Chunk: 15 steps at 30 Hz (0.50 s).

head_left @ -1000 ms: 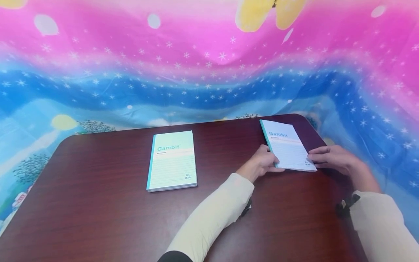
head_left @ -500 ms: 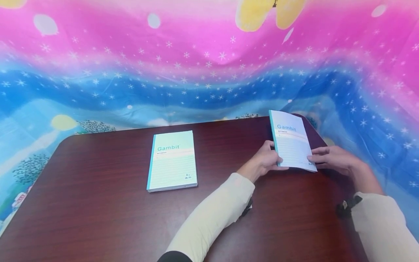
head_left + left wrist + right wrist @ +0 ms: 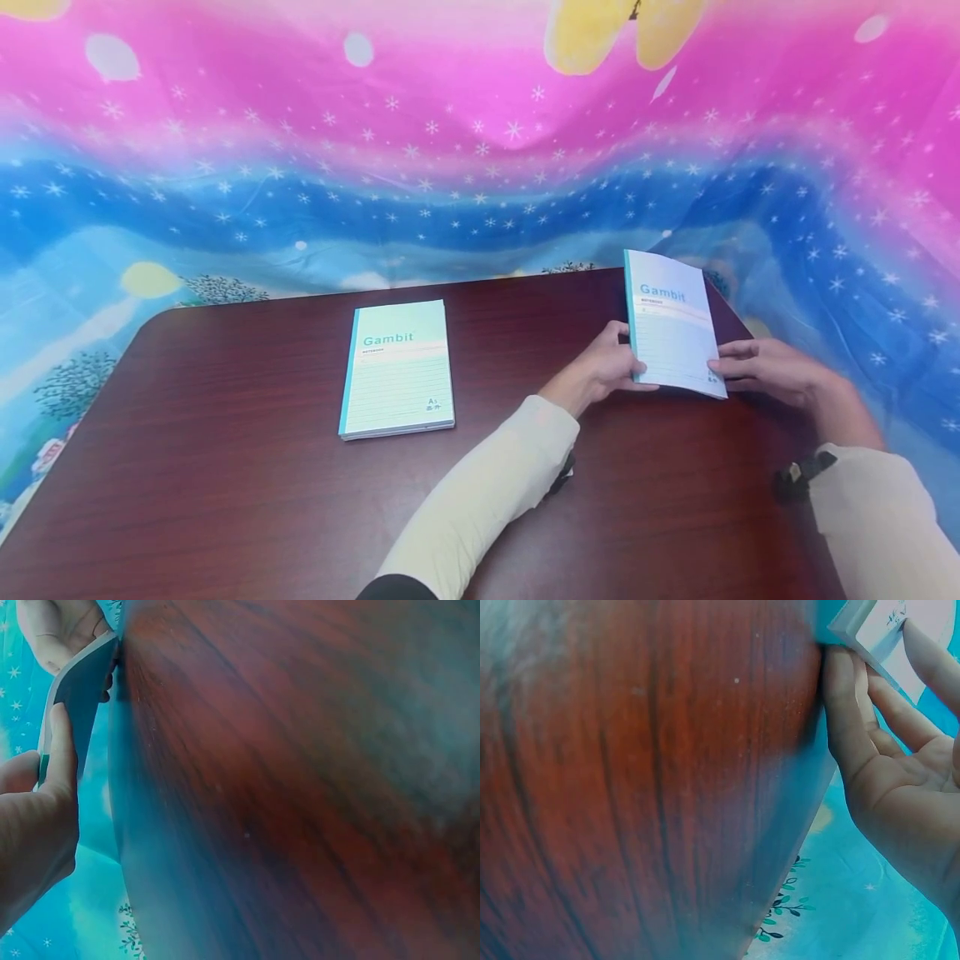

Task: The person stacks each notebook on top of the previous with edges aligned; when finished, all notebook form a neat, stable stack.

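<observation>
A white-and-green Gambit notebook point(image 3: 671, 325) is held tilted up off the table at the far right, its sheets bowed slightly. My left hand point(image 3: 606, 364) grips its lower left edge, thumb on the cover by the teal spine. At the lower right corner my right hand point(image 3: 772, 371) pinches it, thumb on the front and fingers behind. In the left wrist view the notebook point(image 3: 79, 690) appears edge-on between both hands. The right wrist view shows its corner point(image 3: 885, 634) between thumb and fingers. Another Gambit notebook point(image 3: 397, 367) lies flat left of centre, apparently atop a short stack.
The dark red-brown wooden table point(image 3: 225, 483) has rounded far corners. A pink and blue patterned cloth point(image 3: 480, 167) hangs behind it and along its right side.
The held notebook has been raised at its far end and shifted slightly right, with the left hand moving along. Both hands keep their grip. The other notebook stays in place.
</observation>
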### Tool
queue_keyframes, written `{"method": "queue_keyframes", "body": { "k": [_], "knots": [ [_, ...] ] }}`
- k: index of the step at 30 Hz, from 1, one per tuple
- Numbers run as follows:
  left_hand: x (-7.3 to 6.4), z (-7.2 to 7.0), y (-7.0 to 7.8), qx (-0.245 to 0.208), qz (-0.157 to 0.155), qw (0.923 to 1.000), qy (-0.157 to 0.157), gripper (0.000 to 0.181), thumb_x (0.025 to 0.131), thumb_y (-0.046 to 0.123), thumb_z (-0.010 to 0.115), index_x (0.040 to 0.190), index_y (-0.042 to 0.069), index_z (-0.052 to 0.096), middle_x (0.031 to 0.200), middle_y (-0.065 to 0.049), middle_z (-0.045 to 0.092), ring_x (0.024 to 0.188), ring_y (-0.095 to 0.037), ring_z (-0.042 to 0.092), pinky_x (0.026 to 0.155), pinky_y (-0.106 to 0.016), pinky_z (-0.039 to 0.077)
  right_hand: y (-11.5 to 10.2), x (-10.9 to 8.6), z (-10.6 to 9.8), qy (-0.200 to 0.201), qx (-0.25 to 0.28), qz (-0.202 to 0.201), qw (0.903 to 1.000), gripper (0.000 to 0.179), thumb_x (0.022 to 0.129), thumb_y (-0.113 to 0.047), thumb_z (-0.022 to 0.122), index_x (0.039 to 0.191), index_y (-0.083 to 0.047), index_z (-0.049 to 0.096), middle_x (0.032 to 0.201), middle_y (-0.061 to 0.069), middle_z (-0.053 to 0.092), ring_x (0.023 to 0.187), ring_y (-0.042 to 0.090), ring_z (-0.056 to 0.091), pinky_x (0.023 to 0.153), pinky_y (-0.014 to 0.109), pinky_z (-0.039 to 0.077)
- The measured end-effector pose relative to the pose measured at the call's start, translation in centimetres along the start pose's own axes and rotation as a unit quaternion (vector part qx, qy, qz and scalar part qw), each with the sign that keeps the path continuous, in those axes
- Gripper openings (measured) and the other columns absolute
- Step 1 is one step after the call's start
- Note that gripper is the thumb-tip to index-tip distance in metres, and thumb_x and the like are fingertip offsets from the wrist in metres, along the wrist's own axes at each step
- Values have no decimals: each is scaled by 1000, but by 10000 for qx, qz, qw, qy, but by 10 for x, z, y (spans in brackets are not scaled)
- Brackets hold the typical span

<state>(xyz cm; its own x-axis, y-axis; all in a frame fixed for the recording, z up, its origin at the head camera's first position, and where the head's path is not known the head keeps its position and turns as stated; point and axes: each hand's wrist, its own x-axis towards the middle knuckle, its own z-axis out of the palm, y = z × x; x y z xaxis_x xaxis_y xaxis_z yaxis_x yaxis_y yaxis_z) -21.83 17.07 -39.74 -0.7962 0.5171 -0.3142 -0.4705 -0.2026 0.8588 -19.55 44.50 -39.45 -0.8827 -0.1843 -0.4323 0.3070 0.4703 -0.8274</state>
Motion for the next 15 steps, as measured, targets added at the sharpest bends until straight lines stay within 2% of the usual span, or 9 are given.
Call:
{"method": "queue_keyframes", "body": {
  "k": [7,12,15],
  "knots": [
    [-1,-5,-1,55,-186,9998,8,49,91,-22,48,126,11,45,95,-18,64,96,-38,70,89,-60,55,5,0,-3,203,248,138,9994,63,102,-13,61,143,17,24,109,3,66,95,12,66,86,32,59],
    [-2,-7,0,141,-130,9998,75,49,89,-23,50,126,9,46,94,-18,63,95,-38,70,87,-58,56,7,0,-6,351,419,44,9985,50,102,-11,62,135,12,33,102,-2,68,92,12,67,83,31,59],
    [-2,-6,1,241,-97,9993,254,48,88,-23,53,125,8,48,93,-18,63,92,-37,70,83,-55,58,7,0,-8,402,589,-42,9974,39,101,-8,62,129,8,40,99,-4,70,91,14,69,81,31,60]
  ]
}}
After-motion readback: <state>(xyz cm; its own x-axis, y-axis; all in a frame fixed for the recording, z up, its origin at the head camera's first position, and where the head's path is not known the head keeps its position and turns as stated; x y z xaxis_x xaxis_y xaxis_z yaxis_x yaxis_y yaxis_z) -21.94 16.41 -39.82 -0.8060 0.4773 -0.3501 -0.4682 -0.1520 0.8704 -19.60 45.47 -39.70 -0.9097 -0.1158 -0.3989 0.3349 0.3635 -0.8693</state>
